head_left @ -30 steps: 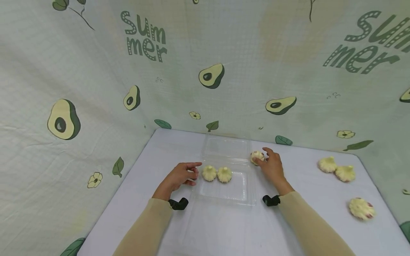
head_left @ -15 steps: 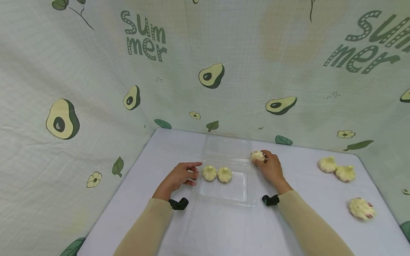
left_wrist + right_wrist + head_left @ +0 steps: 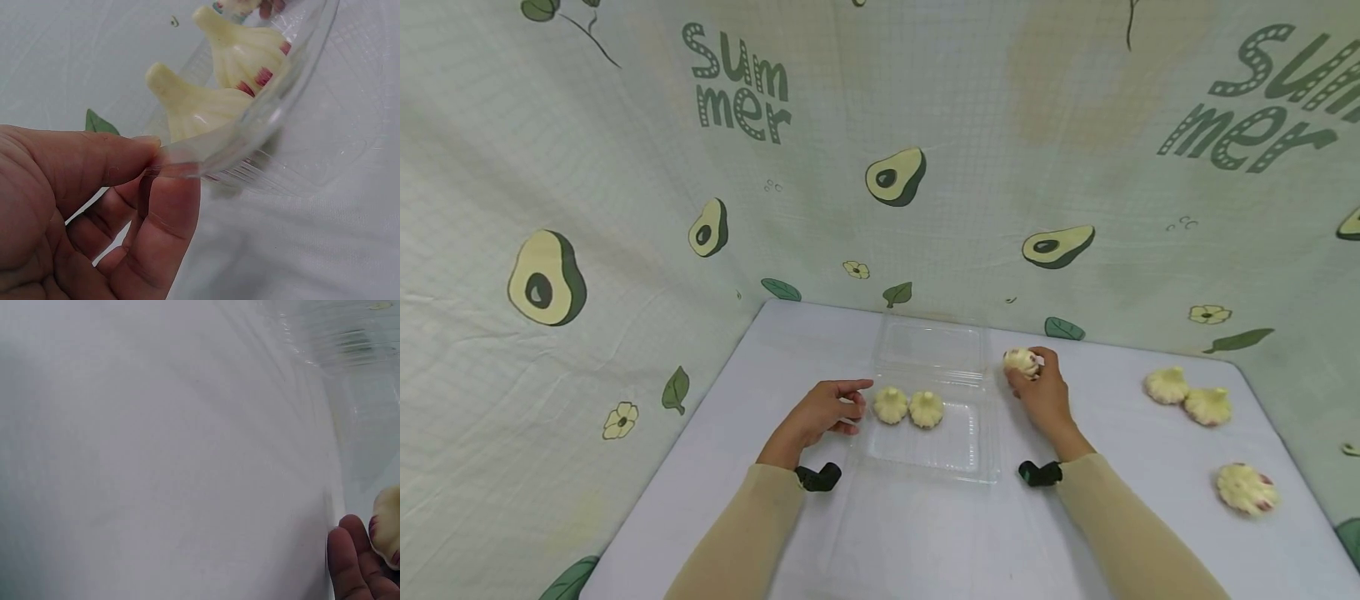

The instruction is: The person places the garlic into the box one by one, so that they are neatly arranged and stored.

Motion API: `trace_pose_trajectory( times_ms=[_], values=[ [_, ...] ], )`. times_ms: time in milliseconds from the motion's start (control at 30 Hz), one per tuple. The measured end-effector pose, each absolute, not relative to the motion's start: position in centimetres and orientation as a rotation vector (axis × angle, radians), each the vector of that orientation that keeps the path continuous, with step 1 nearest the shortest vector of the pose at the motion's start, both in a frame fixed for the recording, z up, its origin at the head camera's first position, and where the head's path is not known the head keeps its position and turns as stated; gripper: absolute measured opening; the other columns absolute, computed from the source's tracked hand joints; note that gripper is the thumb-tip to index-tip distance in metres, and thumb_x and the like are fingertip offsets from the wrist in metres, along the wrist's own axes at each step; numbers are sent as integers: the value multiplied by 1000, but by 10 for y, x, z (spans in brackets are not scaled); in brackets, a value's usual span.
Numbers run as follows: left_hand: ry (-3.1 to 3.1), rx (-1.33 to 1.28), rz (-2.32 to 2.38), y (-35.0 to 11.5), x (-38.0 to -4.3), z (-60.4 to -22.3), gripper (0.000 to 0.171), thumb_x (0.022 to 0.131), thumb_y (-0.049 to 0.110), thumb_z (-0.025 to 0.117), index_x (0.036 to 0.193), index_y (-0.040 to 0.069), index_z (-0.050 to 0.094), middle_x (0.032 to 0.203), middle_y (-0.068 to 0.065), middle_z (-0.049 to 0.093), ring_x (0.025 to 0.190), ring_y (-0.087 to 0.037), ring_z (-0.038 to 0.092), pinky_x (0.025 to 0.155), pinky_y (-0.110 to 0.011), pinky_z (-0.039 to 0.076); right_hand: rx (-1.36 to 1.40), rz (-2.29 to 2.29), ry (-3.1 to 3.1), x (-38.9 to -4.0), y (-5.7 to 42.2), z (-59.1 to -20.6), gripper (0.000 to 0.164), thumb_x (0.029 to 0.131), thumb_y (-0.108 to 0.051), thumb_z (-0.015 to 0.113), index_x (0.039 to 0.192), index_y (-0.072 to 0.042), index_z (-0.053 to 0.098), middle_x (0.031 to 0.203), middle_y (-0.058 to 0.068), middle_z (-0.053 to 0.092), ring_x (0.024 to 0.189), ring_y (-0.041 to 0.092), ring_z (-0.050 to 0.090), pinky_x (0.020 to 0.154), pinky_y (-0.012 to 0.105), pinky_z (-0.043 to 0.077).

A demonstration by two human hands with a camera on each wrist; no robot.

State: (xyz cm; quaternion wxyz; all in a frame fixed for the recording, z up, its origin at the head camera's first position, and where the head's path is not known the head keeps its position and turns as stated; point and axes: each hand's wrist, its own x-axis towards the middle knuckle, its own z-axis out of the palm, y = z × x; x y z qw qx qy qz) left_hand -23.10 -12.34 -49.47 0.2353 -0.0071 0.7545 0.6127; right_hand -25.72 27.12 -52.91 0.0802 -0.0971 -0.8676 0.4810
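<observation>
At the back right of the box, my right hand (image 3: 1047, 398) holds a garlic bulb (image 3: 1020, 362) with purple marks between thumb and fingers. Only part of that hand and bulb enters the right wrist view at the lower right. My left hand (image 3: 103, 200) pinches the rim of a clear plastic clamshell box (image 3: 955, 471) between thumb and forefinger. Its lid (image 3: 932, 346) lies folded back towards the wall. Inside the box, at its left, two garlic bulbs (image 3: 891, 406) sit side by side, stems upward.
On the right of the white table (image 3: 910, 542) lie two garlic bulbs (image 3: 1209, 407) touching each other, with a third bulb (image 3: 1247, 489) nearer the front. A printed cloth (image 3: 955, 108) hangs behind and at the sides.
My right hand has taken a firmer hold of the garlic bulb and shifted slightly right with it, away from the box. The left hand has stayed at the box's rim.
</observation>
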Motion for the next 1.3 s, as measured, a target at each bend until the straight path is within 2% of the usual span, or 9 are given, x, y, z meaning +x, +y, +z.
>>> trace_pose_trajectory(
  times_ms=[133,400,500,667,767,900,1100,1200,1300],
  values=[
    [2062,-21,1685,-123,-231,-494,55,98,-2,70,150,13,62,108,-8,61,77,-17,62,66,-27,61,-298,1590,-2527,-255,270,-527,69,102,-18,68,161,-13,33,128,30,64,75,4,69,66,16,57],
    [2062,-21,1691,-124,-231,-494,55,98,-3,69,150,12,61,108,-8,60,78,-16,62,67,-27,60,-269,1684,-2473,-253,268,-521,68,103,-10,66,163,-18,35,135,26,56,83,3,63,69,16,59],
    [2059,-20,1694,-124,-231,-494,55,98,-3,70,150,13,62,108,-8,60,78,-16,61,67,-27,60,-283,1719,-2462,-251,267,-518,65,105,-16,66,163,-18,36,140,25,52,90,8,65,73,17,59],
    [2052,-23,1699,-123,-230,-494,55,98,-3,70,150,13,62,108,-8,60,78,-16,61,67,-26,60,-301,1754,-2475,-247,265,-515,60,110,-46,53,162,-20,35,146,24,50,115,30,68,81,20,61],
    [2051,-25,1700,-123,-230,-494,55,98,-3,70,149,13,62,108,-8,60,78,-16,61,67,-26,60,-309,1778,-2461,-246,264,-514,58,111,-49,49,159,-19,37,146,24,49,121,38,65,82,22,61],
    [2047,-25,1701,-124,-231,-494,55,98,-3,69,150,13,62,108,-8,60,78,-16,61,67,-26,60,-356,1885,-2391,-246,263,-513,56,110,-33,58,158,-17,35,148,23,45,119,29,62,87,24,62],
    [2048,-25,1699,-123,-231,-494,55,98,-4,69,150,13,62,107,-8,60,78,-17,61,67,-27,60,-473,1937,-2446,-246,262,-508,95,102,-29,71,168,-16,5,161,25,33,131,31,54,101,27,54],
    [2052,-30,1697,-123,-231,-495,55,97,-3,70,149,13,62,107,-8,60,79,-17,62,67,-27,60,-441,1852,-2548,-244,262,-507,93,101,-33,72,169,-11,12,163,24,33,136,32,46,108,35,45],
    [2052,-34,1699,-123,-231,-495,56,97,-4,70,149,13,62,107,-8,60,79,-17,62,67,-27,61,-377,1802,-2580,-242,263,-508,79,102,-34,71,163,-7,30,161,22,37,135,33,47,108,36,48]
  ],
)
